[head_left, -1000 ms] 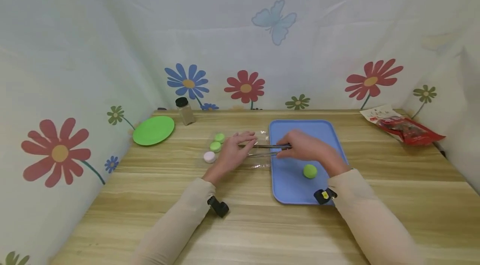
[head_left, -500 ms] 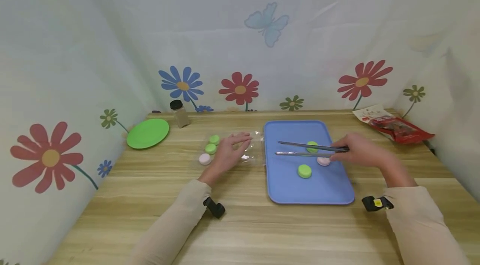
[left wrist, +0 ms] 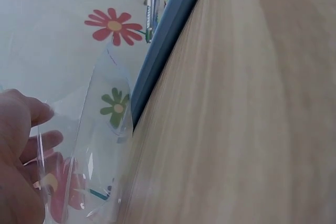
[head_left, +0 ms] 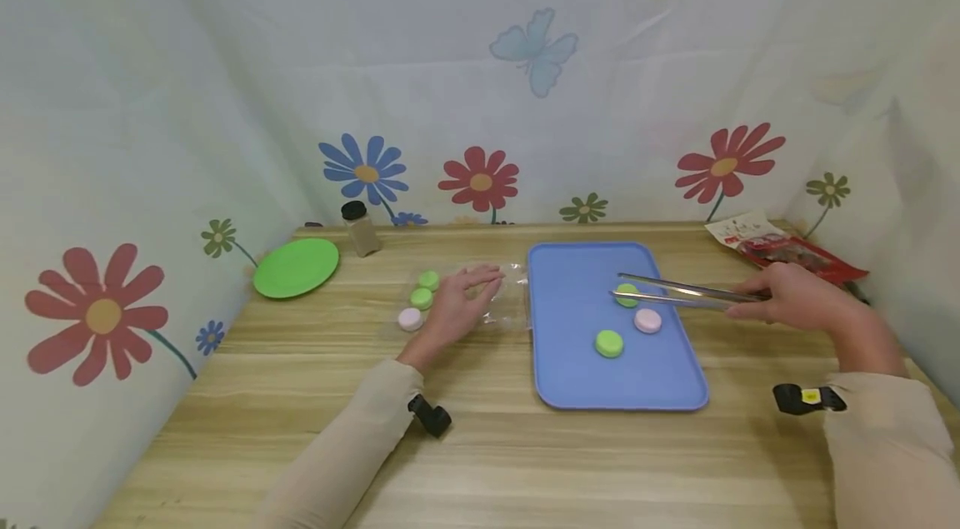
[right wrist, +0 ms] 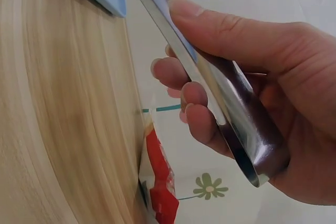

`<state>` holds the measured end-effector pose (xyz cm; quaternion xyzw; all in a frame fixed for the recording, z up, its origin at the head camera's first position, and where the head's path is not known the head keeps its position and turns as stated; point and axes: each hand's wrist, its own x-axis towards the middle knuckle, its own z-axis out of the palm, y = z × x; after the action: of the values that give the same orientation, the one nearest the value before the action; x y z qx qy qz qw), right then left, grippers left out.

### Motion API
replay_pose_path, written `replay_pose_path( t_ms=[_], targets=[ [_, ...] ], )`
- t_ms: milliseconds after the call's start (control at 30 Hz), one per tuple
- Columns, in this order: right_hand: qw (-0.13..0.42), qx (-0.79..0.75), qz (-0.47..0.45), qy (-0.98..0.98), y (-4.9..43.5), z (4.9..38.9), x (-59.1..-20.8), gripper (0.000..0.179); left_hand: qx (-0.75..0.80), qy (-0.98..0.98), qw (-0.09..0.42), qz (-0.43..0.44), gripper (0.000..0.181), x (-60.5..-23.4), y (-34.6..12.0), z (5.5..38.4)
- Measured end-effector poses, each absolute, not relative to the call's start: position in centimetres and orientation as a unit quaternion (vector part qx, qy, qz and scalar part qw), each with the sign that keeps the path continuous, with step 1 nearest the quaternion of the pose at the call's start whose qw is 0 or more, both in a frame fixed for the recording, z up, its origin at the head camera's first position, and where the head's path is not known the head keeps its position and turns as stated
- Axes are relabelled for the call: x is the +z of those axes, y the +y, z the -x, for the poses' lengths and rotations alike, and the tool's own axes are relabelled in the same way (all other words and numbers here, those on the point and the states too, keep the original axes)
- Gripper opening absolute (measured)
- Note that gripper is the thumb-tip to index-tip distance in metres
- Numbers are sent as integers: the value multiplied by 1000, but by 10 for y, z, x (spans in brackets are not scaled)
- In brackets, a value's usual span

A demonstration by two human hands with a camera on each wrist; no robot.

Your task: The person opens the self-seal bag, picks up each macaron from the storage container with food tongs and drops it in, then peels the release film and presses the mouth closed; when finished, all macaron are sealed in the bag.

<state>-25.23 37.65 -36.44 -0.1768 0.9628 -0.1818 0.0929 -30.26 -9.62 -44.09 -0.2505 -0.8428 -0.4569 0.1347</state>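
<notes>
My right hand (head_left: 798, 300) holds metal tongs (right wrist: 236, 108), thumb on one arm and curled fingers on the other. The tongs' arms stand apart, their tips over the blue tray (head_left: 577, 379) near a far green macaron (head_left: 627, 296). A pink macaron (head_left: 648, 321) and a nearer green macaron (head_left: 609, 343) lie on that tray. My left hand (head_left: 453, 308) rests on a clear plastic macaron tray (head_left: 513, 304), fingers extended and thumb apart. Beside its wrist side sit two green macarons (head_left: 422, 298) and a pale pink macaron (head_left: 410, 319).
A green plate (head_left: 296, 267) lies at the back left, beside a black-capped shaker jar (head_left: 362, 231). At the back right lies a red and white food bag (head_left: 795, 250). A floral curtain (head_left: 450, 54) closes off the table (head_left: 480, 462) behind.
My right hand has moved right from the clear tray across the blue tray, with the tongs. A pink and a green macaron on the blue tray have come into sight. My left hand stays.
</notes>
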Motion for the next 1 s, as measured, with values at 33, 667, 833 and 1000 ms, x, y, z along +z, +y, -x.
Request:
replay_pose_path(
  t_ms=[33, 667, 833, 1000],
  targets=[
    [97, -182, 175, 963, 379, 252, -365, 55, -458, -841, 135, 253, 26, -441, -96, 302],
    [60, -179, 151, 970, 402, 255, -384, 57, -450, -847, 135, 251, 28, -442, -95, 302],
    [59, -191, 154, 968, 405, 257, -388, 55, -448, -849, 131, 247, 27, -442, -95, 303],
    [59, -197, 169, 964, 408, 258, -392, 52, -448, -849, 131, 247, 26, -443, -95, 303]
  ],
)
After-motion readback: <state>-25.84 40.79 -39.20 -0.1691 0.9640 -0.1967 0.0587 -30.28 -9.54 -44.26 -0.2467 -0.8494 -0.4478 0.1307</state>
